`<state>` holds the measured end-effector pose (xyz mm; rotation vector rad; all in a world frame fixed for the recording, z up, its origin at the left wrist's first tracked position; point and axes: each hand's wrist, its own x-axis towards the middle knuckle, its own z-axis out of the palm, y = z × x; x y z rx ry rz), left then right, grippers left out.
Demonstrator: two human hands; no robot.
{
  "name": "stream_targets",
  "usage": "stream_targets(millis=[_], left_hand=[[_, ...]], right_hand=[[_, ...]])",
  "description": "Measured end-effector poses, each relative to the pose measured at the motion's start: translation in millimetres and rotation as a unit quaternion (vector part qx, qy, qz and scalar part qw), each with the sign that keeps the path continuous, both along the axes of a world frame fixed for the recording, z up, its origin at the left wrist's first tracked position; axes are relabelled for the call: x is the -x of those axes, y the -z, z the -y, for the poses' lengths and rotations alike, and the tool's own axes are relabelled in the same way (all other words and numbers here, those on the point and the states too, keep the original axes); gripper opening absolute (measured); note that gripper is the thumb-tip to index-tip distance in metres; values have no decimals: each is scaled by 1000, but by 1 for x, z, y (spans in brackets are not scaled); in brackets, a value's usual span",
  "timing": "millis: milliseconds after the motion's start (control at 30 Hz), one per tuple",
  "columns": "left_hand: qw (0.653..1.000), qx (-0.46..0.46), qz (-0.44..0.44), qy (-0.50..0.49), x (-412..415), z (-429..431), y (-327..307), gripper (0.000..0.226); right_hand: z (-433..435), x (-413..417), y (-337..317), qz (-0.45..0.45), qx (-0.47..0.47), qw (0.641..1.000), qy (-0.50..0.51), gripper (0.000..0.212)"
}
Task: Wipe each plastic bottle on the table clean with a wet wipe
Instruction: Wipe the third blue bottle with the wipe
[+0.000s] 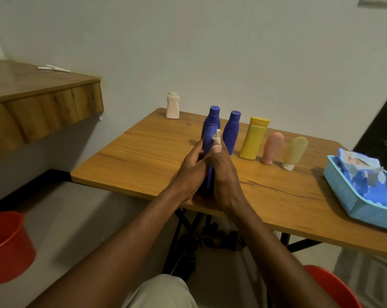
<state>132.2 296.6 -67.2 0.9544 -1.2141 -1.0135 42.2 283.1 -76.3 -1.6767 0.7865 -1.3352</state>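
Over the wooden table (143, 156), left hand (191, 168) grips a blue bottle (208, 141), right hand (224, 174) pinches a wipe (217, 137) against it.

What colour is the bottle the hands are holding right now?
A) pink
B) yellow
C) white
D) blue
D: the blue bottle is gripped by the left hand, while the right hand holds a white wet wipe against it. The yellow bottle stands untouched on the table.

Bare forearms (126, 238); seemingly beige trousers (163, 293).
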Motion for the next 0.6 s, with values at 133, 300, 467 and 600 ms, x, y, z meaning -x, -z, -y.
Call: stream_targets(millis=[133, 300, 467, 600], left_hand=[[1000, -8, 18, 21, 2, 0, -1, 37], [998, -5, 44, 35, 7, -2, -2, 37], [999, -12, 48, 4, 6, -2, -2, 25], [999, -18, 49, -10, 7, -4, -4, 23]], right_hand=[[-5, 5, -11, 77, -80, 994, -20, 40], [-5, 7, -14, 136, -86, 987, -15, 41], [-6, 10, -14, 114, -23, 993, -21, 46], [-1, 7, -4, 17, 6, 999, 47, 81]])
